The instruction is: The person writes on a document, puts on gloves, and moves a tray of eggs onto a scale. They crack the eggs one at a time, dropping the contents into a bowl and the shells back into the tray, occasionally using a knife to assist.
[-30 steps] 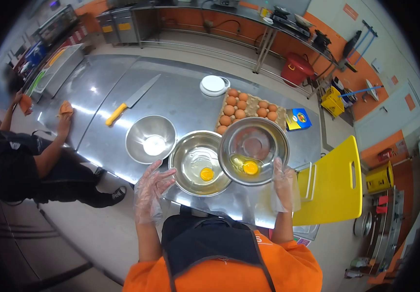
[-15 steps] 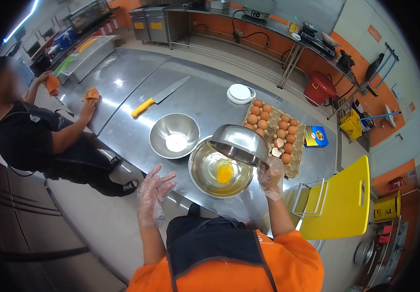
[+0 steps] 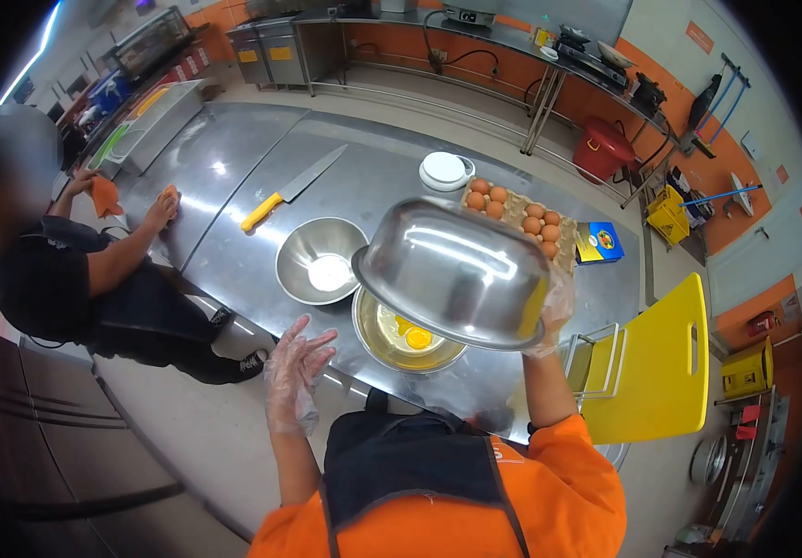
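Observation:
My right hand [image 3: 556, 312], in a clear plastic glove, grips the rim of a steel bowl [image 3: 457, 270]. That bowl is tipped over, its shiny underside towards me, above a larger mixing bowl [image 3: 392, 358] on the table. Yellow egg yolk [image 3: 417, 338] and clear egg white lie in the mixing bowl, whose far part is hidden. My left hand [image 3: 297, 377], gloved too, hovers by the table edge with fingers spread and holds nothing. Just left of the mixing bowl stands another steel bowl [image 3: 322, 260]. Brown eggs [image 3: 533, 226] sit in cardboard trays [image 3: 567, 244], partly covered by the raised bowl.
A yellow-handled knife [image 3: 294, 189] lies on the steel table [image 3: 233, 153] beyond the bowls. A white round scale [image 3: 445, 170] and a blue-yellow box [image 3: 598, 242] are near the eggs. Yellow cutting board [image 3: 652, 372] stands in a rack at right. Another person [image 3: 75, 270] wipes at left.
My right hand has raised the steel bowl and tipped it further over, so it now covers more of the mixing bowl and eggs. My left hand has hardly moved.

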The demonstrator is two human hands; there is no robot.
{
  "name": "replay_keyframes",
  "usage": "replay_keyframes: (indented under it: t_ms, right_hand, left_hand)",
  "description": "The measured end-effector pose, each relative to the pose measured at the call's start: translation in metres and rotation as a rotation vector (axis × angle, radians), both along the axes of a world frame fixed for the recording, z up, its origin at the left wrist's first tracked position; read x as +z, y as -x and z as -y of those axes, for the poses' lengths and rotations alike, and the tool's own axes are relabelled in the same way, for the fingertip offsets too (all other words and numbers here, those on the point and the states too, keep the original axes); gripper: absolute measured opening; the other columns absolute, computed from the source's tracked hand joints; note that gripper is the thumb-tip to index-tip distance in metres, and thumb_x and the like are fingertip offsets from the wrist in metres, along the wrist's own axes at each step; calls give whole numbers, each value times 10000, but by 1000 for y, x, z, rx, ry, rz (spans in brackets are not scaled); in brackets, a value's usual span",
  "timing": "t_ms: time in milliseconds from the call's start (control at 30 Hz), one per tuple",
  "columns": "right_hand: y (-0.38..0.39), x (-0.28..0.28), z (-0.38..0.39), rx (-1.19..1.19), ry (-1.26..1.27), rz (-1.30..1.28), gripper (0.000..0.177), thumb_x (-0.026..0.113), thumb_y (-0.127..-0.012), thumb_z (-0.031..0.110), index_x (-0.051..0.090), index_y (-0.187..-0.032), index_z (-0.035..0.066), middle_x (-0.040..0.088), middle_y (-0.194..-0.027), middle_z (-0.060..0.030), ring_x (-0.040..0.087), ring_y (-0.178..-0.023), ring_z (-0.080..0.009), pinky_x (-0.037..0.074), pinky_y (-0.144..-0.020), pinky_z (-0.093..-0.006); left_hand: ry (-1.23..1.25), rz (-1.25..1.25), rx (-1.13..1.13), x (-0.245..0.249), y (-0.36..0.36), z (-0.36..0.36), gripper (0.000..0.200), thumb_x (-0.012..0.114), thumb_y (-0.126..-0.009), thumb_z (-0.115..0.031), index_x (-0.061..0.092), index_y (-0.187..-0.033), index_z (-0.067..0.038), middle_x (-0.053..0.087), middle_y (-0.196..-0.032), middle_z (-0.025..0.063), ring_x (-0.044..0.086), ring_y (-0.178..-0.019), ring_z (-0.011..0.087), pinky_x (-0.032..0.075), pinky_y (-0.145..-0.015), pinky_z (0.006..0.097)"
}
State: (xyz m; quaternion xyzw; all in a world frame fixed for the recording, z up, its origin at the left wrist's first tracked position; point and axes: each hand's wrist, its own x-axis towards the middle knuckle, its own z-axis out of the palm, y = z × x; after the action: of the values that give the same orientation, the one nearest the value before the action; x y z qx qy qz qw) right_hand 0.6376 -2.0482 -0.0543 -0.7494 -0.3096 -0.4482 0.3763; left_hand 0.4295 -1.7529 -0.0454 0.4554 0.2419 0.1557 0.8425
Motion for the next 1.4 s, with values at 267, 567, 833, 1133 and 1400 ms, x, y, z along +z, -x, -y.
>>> replay_keyframes:
  t_ms: [267, 567, 833, 1133, 1400]
  right_hand:
    - [27, -91, -24, 54, 95, -421, 266, 600, -884, 261, 562, -747, 36, 569, -728, -113, 560, -645, -266, 424, -554, -399]
    - [36, -74, -6, -403, -277, -1302, 611, 544, -921, 544, 649, -801, -46, 629, -747, -263, 633, -734, -376, 475, -699, -442]
    - [114, -82, 100, -514, -402, -1490, 611, 611, -877, 566, 638, -822, -42, 612, -682, -117, 584, -647, -239, 467, -641, -388]
    - [124, -110, 140, -726, 262, -1310, 644, 571, -921, 513, 574, -603, -47, 579, -619, -252, 582, -574, -413, 422, -546, -491]
    - [-1, -29, 100, -593, 272, -878, 307, 615, -873, 319, 615, -916, 15, 666, -884, -208, 634, -850, -405, 484, -762, -498]
  left_hand:
    - [-7, 9, 12, -2, -3, 3, 480, 589, -948, -183, 450, -1335, 64, 619, -1119, 330, 665, -1015, 295, 582, -829, 293]
    - [16, -13, -127, -10, -33, 16, 512, 613, -936, -187, 432, -1342, 67, 619, -1123, 322, 645, -1067, 316, 569, -851, 307]
    - [52, 14, -338, -12, -75, 42, 513, 568, -962, -183, 391, -1368, 77, 622, -1135, 306, 629, -1115, 325, 562, -862, 314]
    - [47, -5, -473, -14, -108, 57, 503, 580, -955, -180, 418, -1363, 67, 635, -1131, 262, 633, -1112, 317, 561, -854, 313]
    - [56, -34, -424, -19, -112, 58, 537, 590, -948, -170, 385, -1400, 33, 645, -1135, 232, 637, -1110, 314, 570, -876, 347]
